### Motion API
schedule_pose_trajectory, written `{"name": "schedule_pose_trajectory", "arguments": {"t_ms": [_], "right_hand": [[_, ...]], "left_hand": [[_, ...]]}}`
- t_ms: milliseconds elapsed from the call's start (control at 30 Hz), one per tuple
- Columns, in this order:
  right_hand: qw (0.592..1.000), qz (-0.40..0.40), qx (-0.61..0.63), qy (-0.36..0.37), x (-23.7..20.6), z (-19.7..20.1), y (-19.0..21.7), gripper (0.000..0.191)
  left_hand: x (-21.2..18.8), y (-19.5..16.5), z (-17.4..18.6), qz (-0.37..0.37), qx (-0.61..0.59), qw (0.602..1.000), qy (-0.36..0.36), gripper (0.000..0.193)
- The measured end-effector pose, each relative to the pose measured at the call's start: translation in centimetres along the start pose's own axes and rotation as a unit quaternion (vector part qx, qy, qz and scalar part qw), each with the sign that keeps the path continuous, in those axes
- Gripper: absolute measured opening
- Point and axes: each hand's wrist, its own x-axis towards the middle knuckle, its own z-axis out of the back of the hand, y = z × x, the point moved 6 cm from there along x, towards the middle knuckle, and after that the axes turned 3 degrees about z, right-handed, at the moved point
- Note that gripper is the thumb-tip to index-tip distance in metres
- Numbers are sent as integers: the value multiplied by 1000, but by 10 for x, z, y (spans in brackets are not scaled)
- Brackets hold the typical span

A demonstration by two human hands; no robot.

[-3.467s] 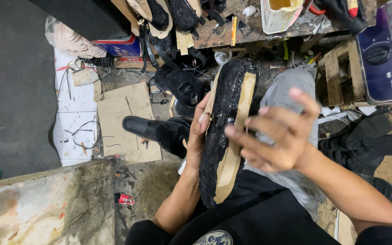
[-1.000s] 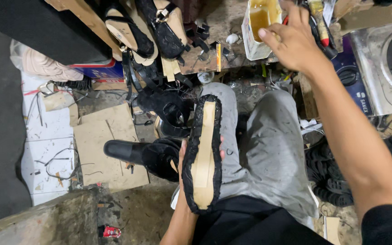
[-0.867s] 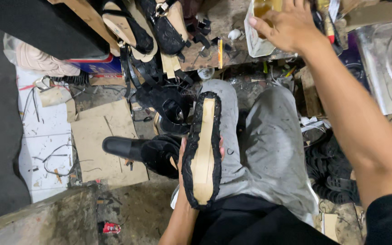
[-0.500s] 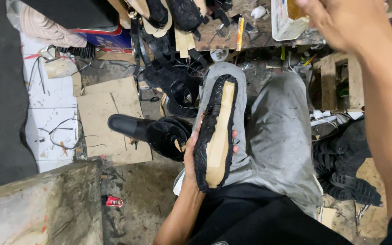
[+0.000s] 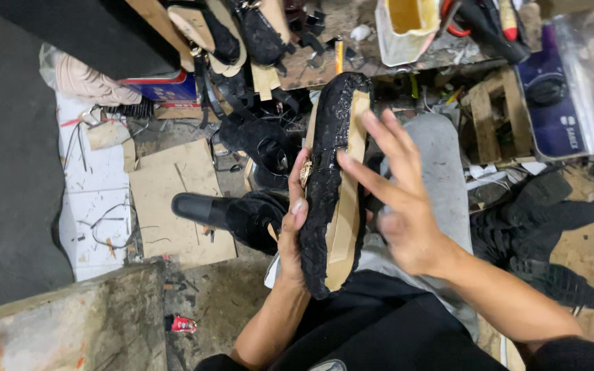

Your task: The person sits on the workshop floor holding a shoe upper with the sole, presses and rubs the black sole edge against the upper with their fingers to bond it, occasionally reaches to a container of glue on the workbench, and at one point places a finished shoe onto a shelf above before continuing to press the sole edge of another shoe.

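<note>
Centre of frame: black shoe upper on a tan insole board (image 5: 335, 185), held sole side up, long axis running from the upper middle down to the lower middle, over a grey-trousered knee (image 5: 441, 185).

Left hand (image 5: 291, 237) closed around the left edge of the shoe, thumb lying up along the black rim, fingers hidden behind. Small gold-coloured ornament (image 5: 305, 173) on the rim just above the thumb tip.

Right hand (image 5: 397, 196) open, fingers spread wide, holding nothing; fingertips (image 5: 344, 159) at the wet-looking black edge of the shoe, palm to the right of the tan board. Slightly blurred; contact of the fingertips likely, not certain.

Left of centre: black dress shoe (image 5: 204, 209) lying on the floor, toe toward the left, beside flat sheets of brown cardboard (image 5: 166, 206). White paper (image 5: 94, 213) with loose wires on it further left.

Upper middle: cluttered desk (image 5: 324, 62) carrying tan soles with black straps (image 5: 214, 31) and a stained white open container (image 5: 407, 24) with yellowish contents. Red-handled tools (image 5: 507, 17) just right of the container.

Upper right: wooden crate (image 5: 493, 113) and a dark blue appliance with a round knob (image 5: 551, 103).

Right edge: heap of black material (image 5: 544, 233) on the floor.

Lower left: rough concrete slab (image 5: 70, 323); small red scrap (image 5: 182, 324) beside it.
</note>
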Motion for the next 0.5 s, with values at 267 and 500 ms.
{"name": "schedule_pose_trajectory", "arguments": {"t_ms": [267, 500], "right_hand": [[964, 78, -240, -82, -15, 30, 21, 62], [937, 160, -283, -128, -25, 38, 17, 58]], "left_hand": [[-8, 3, -20, 10, 74, 997, 17, 96], [-12, 7, -24, 27, 47, 998, 27, 96]]}}
